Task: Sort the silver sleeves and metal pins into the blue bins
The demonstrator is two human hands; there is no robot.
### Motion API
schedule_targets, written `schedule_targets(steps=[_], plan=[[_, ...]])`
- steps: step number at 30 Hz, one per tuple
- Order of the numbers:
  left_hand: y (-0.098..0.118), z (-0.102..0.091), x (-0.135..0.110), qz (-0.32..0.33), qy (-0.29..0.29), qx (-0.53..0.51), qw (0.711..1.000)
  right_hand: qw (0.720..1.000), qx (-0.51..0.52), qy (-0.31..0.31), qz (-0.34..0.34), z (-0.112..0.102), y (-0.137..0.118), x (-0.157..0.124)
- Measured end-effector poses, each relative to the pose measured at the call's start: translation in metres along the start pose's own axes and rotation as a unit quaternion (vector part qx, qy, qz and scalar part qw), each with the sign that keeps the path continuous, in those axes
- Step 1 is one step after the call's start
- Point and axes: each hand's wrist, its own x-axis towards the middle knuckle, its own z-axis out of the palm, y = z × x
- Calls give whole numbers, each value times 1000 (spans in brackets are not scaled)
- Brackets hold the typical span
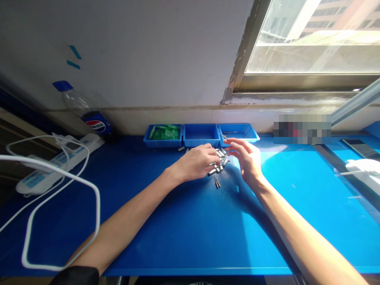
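Observation:
A small pile of metal pieces, short silvery cylinders and thin pointed ones, lies on the blue tabletop. My left hand reaches over the pile from the left, its fingers curled down among the pieces. Whatever is in those fingertips is hidden. To the right of the pile is my right hand, fingers spread and bent toward the metal pieces, with nothing visible in them. Its upper fingertips overlap the front of the right blue bin, where a few thin metal pieces lie.
The middle blue bin adjoins a left blue bin holding green translucent pieces. At left stand a Pepsi bottle and a power strip; a white cable loops in front. A phone-like dark object lies far right.

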Motion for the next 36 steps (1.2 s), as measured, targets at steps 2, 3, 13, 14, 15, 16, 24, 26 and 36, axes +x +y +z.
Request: schedule_targets(steps=[2, 3, 13, 14, 15, 16, 24, 26, 36], plan=[[3, 1, 0, 53, -55, -9, 997, 1000, 3, 18, -14, -1, 0, 1], [4, 2, 0, 69, -74, -8, 995, 1000, 1, 20, -15, -1, 1, 1], [10, 16, 2, 81, -110, 67, 988, 1000, 4, -8, 5, 4, -1, -3], [10, 16, 2, 79, -109, 72, 988, 1000, 5, -9, 6, 4, -2, -3], [10, 17, 2, 78, -106, 76, 988, 1000, 4, -11, 6, 4, -3, -3], [10, 17, 2, 76, -100, 79, 989, 1000, 3, -12, 6, 4, -3, -4], [8, 17, 1, 18, -63, 36, 997, 999, -12, -35, 12, 3, -1, -4], [8, 14, 1, -6, -60, 8, 998, 999, -9, -42, 14, 3, -1, -4], [1, -8, 0, -209, 66, -184, 958, 995, -3, -98, 28, 5, -4, -7]])
